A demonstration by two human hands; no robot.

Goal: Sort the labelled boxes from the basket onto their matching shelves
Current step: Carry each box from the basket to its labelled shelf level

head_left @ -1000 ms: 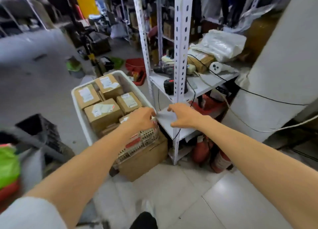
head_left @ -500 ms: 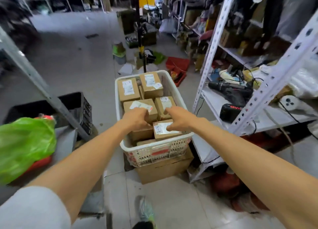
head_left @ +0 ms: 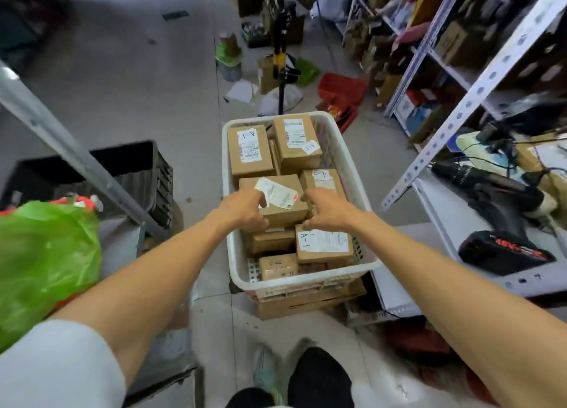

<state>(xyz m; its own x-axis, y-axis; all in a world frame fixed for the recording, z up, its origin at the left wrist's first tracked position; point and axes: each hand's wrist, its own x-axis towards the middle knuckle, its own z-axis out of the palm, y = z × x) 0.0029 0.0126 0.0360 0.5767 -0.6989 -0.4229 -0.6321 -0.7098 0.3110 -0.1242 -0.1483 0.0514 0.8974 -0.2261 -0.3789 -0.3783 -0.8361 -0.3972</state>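
A white plastic basket [head_left: 236, 254] stands on a cardboard carton on the floor, holding several labelled brown boxes. My left hand [head_left: 245, 209] and my right hand [head_left: 326, 208] grip the two sides of the middle box [head_left: 283, 208], which carries a loose white label. In front of it lies a box marked A-1 [head_left: 323, 246]. Behind it are a box marked A-2 [head_left: 322, 180], another A-1 box [head_left: 250, 149] and a box with a shipping label [head_left: 296, 143]. Smaller boxes lie lower down at the basket's near end.
A white metal shelf rack [head_left: 460, 106] stands at the right, with a drill, a battery pack [head_left: 503, 252] and cables on its low shelf. A green plastic bag [head_left: 43, 260] and a black crate [head_left: 129, 174] sit at the left. Clutter covers the floor beyond the basket.
Both hands came from the shelf edge to the basket and now grip the middle box from both sides. The view swung left and down to centre on the basket.
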